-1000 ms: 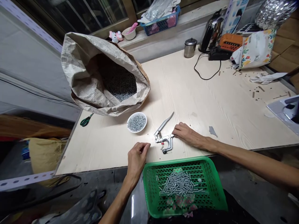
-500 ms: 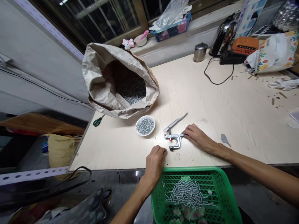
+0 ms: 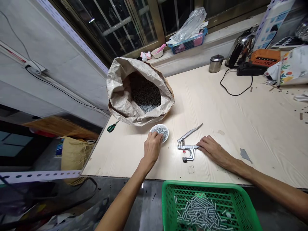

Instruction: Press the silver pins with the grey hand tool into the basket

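Note:
My left hand (image 3: 153, 146) is at the near edge of a small white bowl (image 3: 166, 140), its fingers bunched together over the small metal pins (image 3: 160, 129) inside. Whatever those fingertips pinch is hidden. My right hand (image 3: 211, 149) rests on the table and grips the fixed handle end of silver snap pliers (image 3: 192, 148). The pliers lie on their side, jaws toward the left, with the upper lever raised. Below the table edge is a green plastic basket (image 3: 199, 183) holding many screw-like metal pieces (image 3: 201, 210) and a small white disc (image 3: 228, 214).
A large paper-lined sack (image 3: 120, 96) of metal pins stands open behind the bowl. Green-handled scissors (image 3: 112, 127) lie left of it. A lidded metal jar (image 3: 216, 63), an electric kettle (image 3: 242, 48) and an orange battery charger (image 3: 264, 58) stand at the back right.
My left hand has moved away from beside the pliers' jaws, up and left to the white bowl. The right hand stays on the pliers. The camera view has shifted.

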{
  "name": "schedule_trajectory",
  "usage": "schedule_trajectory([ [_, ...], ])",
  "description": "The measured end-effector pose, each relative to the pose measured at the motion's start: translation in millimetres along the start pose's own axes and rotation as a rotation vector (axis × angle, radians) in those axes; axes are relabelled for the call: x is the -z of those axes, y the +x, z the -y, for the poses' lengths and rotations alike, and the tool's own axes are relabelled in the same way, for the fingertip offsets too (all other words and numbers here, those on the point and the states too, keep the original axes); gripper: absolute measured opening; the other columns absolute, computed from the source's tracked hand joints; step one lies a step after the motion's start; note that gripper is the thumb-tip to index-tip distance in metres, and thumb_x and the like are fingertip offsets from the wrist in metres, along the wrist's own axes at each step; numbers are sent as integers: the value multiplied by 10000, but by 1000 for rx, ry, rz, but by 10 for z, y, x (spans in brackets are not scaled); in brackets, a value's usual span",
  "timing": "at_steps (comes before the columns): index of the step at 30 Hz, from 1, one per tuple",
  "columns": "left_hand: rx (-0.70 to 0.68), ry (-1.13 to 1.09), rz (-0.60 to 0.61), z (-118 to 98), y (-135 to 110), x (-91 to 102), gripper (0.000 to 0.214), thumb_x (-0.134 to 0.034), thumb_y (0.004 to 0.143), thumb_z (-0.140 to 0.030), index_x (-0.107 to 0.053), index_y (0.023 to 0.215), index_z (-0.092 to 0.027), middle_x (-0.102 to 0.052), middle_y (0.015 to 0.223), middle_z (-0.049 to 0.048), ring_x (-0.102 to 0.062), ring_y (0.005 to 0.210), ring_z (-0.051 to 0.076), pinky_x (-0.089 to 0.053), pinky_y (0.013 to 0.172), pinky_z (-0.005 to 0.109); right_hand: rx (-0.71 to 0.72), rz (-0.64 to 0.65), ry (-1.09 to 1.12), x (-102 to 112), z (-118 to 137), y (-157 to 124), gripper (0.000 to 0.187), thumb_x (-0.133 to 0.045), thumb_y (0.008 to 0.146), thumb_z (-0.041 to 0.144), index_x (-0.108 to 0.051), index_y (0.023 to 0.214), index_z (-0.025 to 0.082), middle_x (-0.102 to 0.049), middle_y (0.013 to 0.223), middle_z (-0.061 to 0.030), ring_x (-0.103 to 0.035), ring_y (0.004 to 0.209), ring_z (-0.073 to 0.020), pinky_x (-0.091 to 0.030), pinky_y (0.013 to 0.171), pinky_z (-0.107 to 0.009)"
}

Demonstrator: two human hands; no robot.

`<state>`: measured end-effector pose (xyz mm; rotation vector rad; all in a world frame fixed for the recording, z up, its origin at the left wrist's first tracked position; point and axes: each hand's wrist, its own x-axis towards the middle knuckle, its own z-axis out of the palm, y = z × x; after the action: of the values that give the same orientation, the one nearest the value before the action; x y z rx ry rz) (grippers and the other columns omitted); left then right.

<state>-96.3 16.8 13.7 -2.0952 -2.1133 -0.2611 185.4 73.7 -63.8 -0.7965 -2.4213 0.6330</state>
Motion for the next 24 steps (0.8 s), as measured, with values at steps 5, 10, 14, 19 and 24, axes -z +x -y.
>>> schedule_trajectory([
  [5,-97,88,142,11,214,-127,218,-477,940,-186,-693,943,-207,-660,969,82,-537,928,228,-432,640,289,-4,5,4,19,28,18,232,-373,991,259,-595,958,197,-578,883,-73,-496,824,-204,-456,731,-364],
  [10,-101,97,240,-54,298,-26,237,-446,924,-130,-675,939,-192,-628,989,110,-532,958,255,-425,614,297,4,-5,-15,22,34,27,221,-385,981,242,-600,954,200,-580,870,-76,-496,814,-209,-455,727,-368],
  [14,-132,54,275,-17,356,-28,261,-431,897,-63,-662,892,-184,-613,986,117,-537,951,250,-437,636,298,10,-15,-30,16,40,29,228,-379,979,237,-602,944,205,-580,866,-75,-501,817,-210,-455,730,-373],
  [19,-114,86,254,60,346,-82,230,-426,937,-135,-653,946,-169,-620,999,115,-550,966,239,-444,689,296,-5,1,-13,24,58,35,254,-359,990,255,-602,952,191,-578,880,-81,-498,827,-210,-460,743,-382],
  [24,-152,93,312,79,371,-12,240,-438,910,-89,-653,965,-180,-624,1028,114,-546,991,242,-429,630,274,-4,-1,-17,15,51,33,229,-369,990,243,-591,955,194,-571,888,-75,-486,829,-206,-451,743,-368],
])
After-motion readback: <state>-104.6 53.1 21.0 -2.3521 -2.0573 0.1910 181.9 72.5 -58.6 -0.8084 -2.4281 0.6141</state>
